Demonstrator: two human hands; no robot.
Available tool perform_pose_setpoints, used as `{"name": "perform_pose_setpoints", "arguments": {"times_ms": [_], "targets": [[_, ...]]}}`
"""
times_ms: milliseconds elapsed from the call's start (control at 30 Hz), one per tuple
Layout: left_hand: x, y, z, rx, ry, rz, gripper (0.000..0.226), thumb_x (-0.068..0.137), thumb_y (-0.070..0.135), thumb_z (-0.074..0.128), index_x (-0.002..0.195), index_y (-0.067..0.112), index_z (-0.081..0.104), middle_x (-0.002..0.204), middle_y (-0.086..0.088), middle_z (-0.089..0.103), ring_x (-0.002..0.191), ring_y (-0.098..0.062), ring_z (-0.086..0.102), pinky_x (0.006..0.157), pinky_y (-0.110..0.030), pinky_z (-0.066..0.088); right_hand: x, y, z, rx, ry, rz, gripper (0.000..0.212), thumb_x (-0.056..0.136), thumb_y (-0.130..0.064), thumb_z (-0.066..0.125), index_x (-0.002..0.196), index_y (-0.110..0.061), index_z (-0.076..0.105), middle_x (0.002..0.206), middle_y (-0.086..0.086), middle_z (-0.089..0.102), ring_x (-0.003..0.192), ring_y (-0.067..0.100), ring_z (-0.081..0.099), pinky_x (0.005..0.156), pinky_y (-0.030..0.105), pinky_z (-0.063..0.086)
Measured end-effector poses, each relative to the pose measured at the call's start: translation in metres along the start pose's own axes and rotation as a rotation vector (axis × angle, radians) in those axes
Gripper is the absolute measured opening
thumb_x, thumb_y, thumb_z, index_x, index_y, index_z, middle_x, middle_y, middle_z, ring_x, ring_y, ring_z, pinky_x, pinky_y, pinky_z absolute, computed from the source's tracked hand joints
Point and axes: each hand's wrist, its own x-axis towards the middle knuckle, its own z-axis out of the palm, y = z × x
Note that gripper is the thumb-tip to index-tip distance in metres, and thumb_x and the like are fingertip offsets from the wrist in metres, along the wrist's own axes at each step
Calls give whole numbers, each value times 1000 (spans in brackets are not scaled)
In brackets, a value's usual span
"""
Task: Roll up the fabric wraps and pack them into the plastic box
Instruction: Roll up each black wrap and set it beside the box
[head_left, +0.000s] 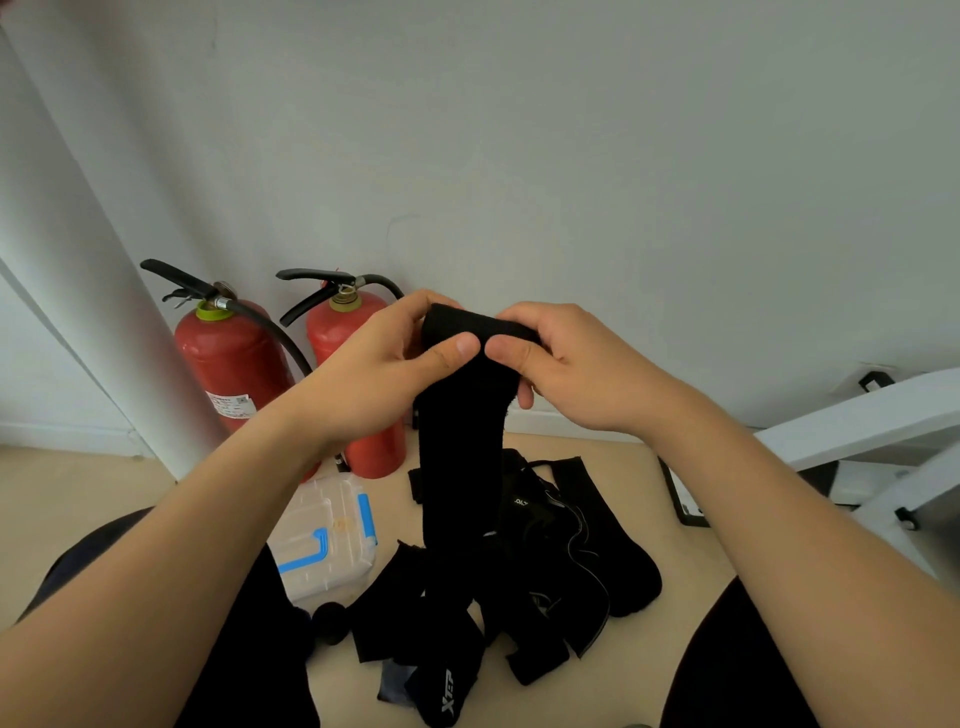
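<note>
Black fabric wrap (462, 415) hangs at the frame's centre, its top end rolled and pinched between the left hand (384, 374) and the right hand (566, 364). Below, more black wraps (524, 582) lie heaped on the floor (78, 499) beside a closed clear plastic box (324, 540). Two red fire extinguishers (234, 358) stand behind.

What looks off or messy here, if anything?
Nothing damaged. Black wraps lie tangled on the floor beside the plastic box, which looks shut; left hand and right hand hold one wrap, tail trailing into them.
</note>
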Motion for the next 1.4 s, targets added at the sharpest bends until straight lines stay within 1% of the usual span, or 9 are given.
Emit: {"name": "perform_pose_setpoints", "arguments": {"times_ms": [167, 267, 467, 633, 833, 1000, 1200, 1300, 1400], "targets": [[-1, 2, 9, -86, -62, -142, 69, 99, 81, 31, 121, 33, 75, 122, -7, 78, 120, -21, 73, 110, -43, 53, -2, -4, 5, -83, 55, -34, 9, 112, -28, 60, 120, -25, 61, 89, -14, 66, 74, -6, 64, 65, 11, 45], [-2, 3, 10, -8, 13, -125, 80, 97, 76, 30, 128, 12, 67, 125, -21, 71, 121, -33, 68, 113, -55, 52, -5, -4, 11, -43, 83, -39, 9, 112, -31, 60, 118, -25, 56, 97, -10, 65, 79, -7, 62, 69, 11, 46], [-5, 8, 11, 84, 118, -26, 60, 107, 63, 33, 105, 10, 61, 90, -4, 62, 84, -10, 62, 87, -40, 57, -4, -9, 32, 305, 89, 47, 22, 116, -33, 49, 134, -21, 50, 113, -3, 64, 88, -11, 65, 75, 14, 53], [-5, 13, 4, 180, 145, 53, 38, 111, 52, 41, 101, 18, 55, 86, 0, 51, 77, -6, 50, 76, -38, 47, 4, -20, 31, 652, 1, 211, 62, 115, -61, 26, 138, -18, 65, 133, 15, 72, 126, 28, 71, 108, 52, 58], [-8, 11, 8, 186, 97, 47, 25, 117, 33, 42, 119, 14, 59, 100, 6, 61, 87, 3, 61, 81, -16, 51, 7, -13, 20, 583, -49, 295, 57, 115, -52, 45, 123, -5, 76, 118, 18, 79, 112, 29, 78, 106, 52, 60], [-5, 11, 7, -112, 83, -173, 39, 103, 44, 54, 134, 21, 59, 118, -8, 69, 106, -19, 69, 100, -49, 55, 7, -16, 33, 492, 51, 178, 36, 116, -34, 51, 135, -12, 72, 119, 5, 78, 114, 17, 74, 109, 41, 58], [-9, 11, 1, -28, -2, -71, 33, 114, 39, 49, 127, 14, 65, 112, -11, 77, 107, -28, 76, 95, -48, 64, 3, -21, 36, 615, 186, 100, 39, 101, -21, 72, 138, -27, 60, 130, 9, 67, 115, 22, 72, 89, 30, 62], [-11, 12, 0, 6, 49, 60, 19, 114, 25, 51, 129, 15, 58, 110, -5, 72, 104, -16, 73, 88, -33, 62, 5, -26, 33, 969, 193, 174, 39, 90, -34, 66, 126, -18, 66, 119, 12, 68, 110, 25, 70, 89, 39, 61], [-13, 12, 4, -3, -3, 84, 21, 115, 16, 48, 135, 9, 49, 106, 2, 72, 100, -16, 75, 83, -30, 62, 5, -28, 31, 612, 172, 263, 58, 106, -63, 43, 105, -10, 67, 87, 3, 66, 81, 15, 68, 70, 32, 57]]}}
